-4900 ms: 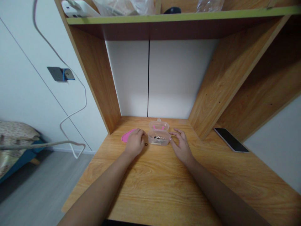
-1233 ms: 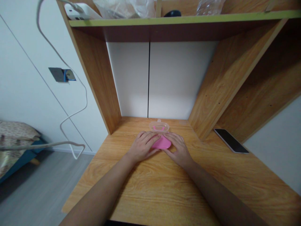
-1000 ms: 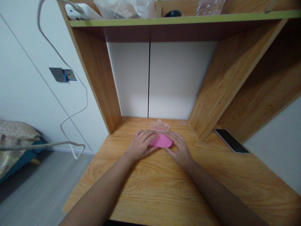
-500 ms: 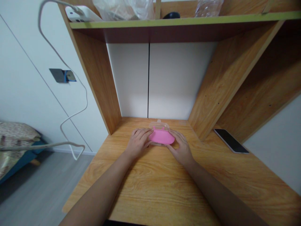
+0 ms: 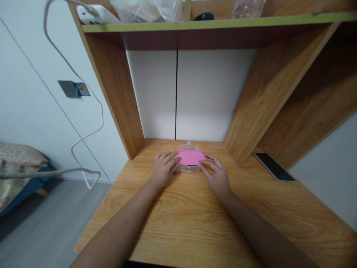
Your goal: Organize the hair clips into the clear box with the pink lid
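Note:
A small clear plastic box point(image 5: 189, 169) stands on the wooden desk point(image 5: 181, 219), near the back of the alcove. A pink oval piece point(image 5: 191, 157) sits on top of it. My left hand point(image 5: 163, 169) rests on the desk with its fingertips pressed to the pink piece's left end. My right hand point(image 5: 216, 175) mirrors it, fingertips on the right end. Both hands grip the piece between them. What lies inside the box is hidden by the pink piece.
A black phone point(image 5: 273, 166) lies flat on the desk to the right, behind the wooden side panel point(image 5: 262, 96). The shelf point(image 5: 195, 24) overhead carries plastic bags and a white device point(image 5: 95, 13). A white cable point(image 5: 83, 141) hangs left of the desk, beside a bed point(image 5: 16, 163).
Earlier the pink piece lay on the desk left of the open clear box. Both hands brought it over the box and have moved it slightly away from me in the last second.

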Tool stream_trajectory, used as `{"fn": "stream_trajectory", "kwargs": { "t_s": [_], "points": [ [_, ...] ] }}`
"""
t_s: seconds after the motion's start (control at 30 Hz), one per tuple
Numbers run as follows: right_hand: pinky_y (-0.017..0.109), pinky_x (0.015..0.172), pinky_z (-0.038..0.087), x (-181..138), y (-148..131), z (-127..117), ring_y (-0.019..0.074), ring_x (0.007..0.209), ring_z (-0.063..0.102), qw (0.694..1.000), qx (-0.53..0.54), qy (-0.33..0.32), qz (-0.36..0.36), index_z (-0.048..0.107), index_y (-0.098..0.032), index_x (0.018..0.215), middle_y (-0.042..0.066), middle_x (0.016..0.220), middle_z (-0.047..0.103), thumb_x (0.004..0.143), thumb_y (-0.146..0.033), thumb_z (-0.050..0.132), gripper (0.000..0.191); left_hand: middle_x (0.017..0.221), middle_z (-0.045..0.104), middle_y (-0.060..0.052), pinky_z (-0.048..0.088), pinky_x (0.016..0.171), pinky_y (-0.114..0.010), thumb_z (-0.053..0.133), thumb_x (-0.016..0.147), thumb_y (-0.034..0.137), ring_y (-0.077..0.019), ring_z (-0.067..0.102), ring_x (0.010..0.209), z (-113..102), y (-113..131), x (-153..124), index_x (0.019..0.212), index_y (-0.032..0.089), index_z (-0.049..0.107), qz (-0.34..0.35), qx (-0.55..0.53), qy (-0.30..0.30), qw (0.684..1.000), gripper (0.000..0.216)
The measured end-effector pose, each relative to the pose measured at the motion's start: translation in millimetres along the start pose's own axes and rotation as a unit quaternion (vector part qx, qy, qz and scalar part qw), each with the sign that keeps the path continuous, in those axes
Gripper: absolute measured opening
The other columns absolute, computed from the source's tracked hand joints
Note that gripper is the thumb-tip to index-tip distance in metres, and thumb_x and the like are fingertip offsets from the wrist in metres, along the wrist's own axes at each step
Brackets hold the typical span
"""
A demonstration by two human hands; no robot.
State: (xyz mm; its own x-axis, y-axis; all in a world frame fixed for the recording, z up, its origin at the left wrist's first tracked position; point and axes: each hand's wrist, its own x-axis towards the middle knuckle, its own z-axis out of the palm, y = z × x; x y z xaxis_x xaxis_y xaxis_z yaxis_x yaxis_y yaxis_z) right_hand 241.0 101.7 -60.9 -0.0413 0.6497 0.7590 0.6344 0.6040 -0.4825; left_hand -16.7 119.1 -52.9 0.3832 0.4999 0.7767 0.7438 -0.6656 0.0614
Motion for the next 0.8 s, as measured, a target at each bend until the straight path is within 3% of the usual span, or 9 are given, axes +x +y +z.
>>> {"fn": "stream_trajectory", "kwargs": {
  "t_s": [0.53, 0.8],
  "points": [
    [0.049, 0.098, 0.053, 0.1, 4.9, 2.4, 0.0276, 0.110, 0.065, 0.999, -0.032, -0.037, 0.010, 0.078, -0.027, 0.099, 0.010, 0.117, 0.068, 0.091, -0.032, 0.066, 0.015, 0.134, 0.067, -0.009, 0.047, 0.094, -0.048, 0.056, 0.096, 0.021, -0.0277, 0.061, 0.113, 8.2, -0.7, -4.0, 0.122, 0.024, 0.069, -0.031, -0.017, -0.057, 0.998, 0.030],
    [0.046, 0.100, 0.052, -1.6, 11.0, 4.8, 0.0263, 0.110, 0.064, 0.997, -0.035, -0.058, 0.028, 0.077, -0.025, 0.102, 0.009, 0.117, 0.068, 0.090, -0.031, 0.066, 0.017, 0.133, 0.067, -0.007, 0.046, 0.096, -0.047, 0.055, 0.097, 0.023, -0.0268, 0.061, 0.114, 9.4, -1.0, -4.4, 0.122, 0.025, 0.070, -0.048, -0.018, -0.088, 0.995, 0.029]
  ]
}}
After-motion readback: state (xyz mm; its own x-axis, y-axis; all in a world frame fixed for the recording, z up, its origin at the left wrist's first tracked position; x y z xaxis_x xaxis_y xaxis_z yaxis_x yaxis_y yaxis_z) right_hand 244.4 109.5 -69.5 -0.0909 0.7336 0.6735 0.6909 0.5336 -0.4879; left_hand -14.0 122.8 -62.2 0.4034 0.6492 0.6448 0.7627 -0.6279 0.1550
